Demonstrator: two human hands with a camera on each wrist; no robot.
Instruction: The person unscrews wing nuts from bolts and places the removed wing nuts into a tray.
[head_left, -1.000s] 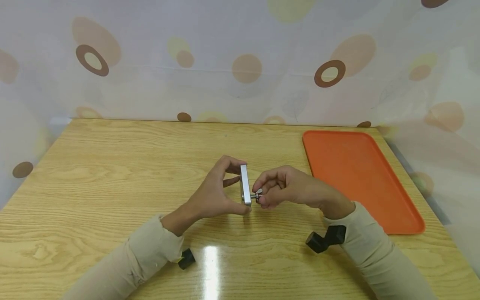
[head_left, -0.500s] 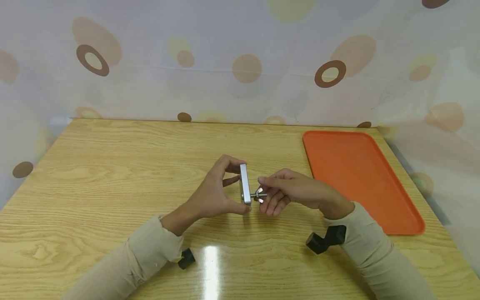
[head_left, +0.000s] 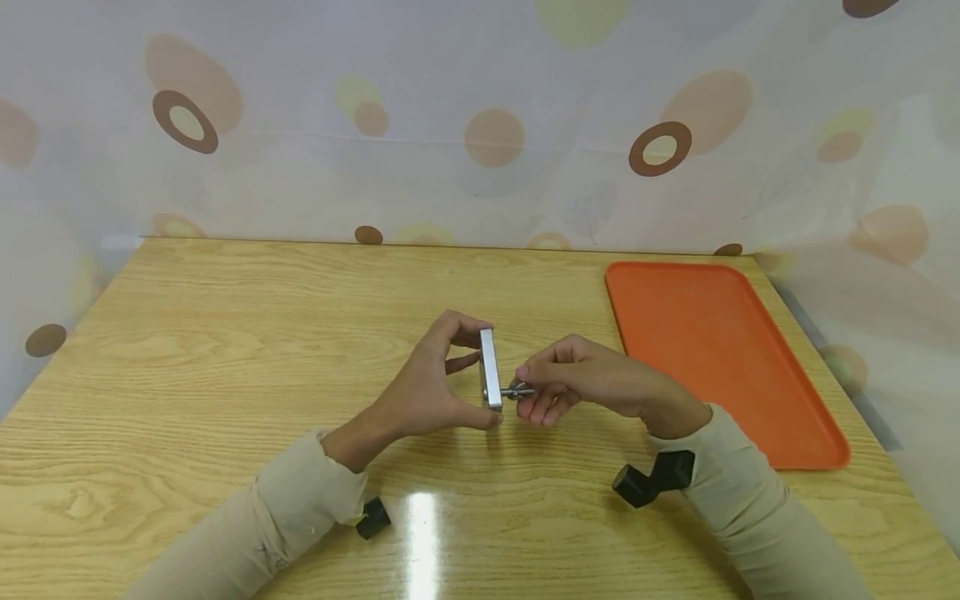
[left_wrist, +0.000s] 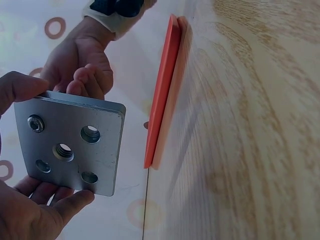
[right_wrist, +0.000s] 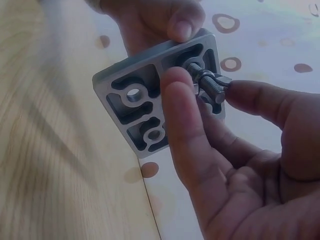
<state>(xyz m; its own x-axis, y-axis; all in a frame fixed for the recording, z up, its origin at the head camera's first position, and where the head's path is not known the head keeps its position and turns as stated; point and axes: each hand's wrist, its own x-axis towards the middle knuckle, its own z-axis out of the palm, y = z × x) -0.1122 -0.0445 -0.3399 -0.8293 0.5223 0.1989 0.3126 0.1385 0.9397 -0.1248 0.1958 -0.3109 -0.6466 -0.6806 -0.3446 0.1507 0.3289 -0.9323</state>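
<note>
Held over the table (head_left: 300, 333): metal plate (head_left: 491, 367), prob. stiff, weighty & slick-faced, best held by edges, as gripped near/far in curled L hand (head_left: 427, 392); at right, bolt's (right_wrist: 214, 90) wing nut (right_wrist: 223, 80) pinched w/ R hand (head_left: 581, 377).

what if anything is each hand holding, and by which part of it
The left hand holds the metal plate by two opposite edges. The right hand pinches the wing nut, apparently by its wings.
</note>
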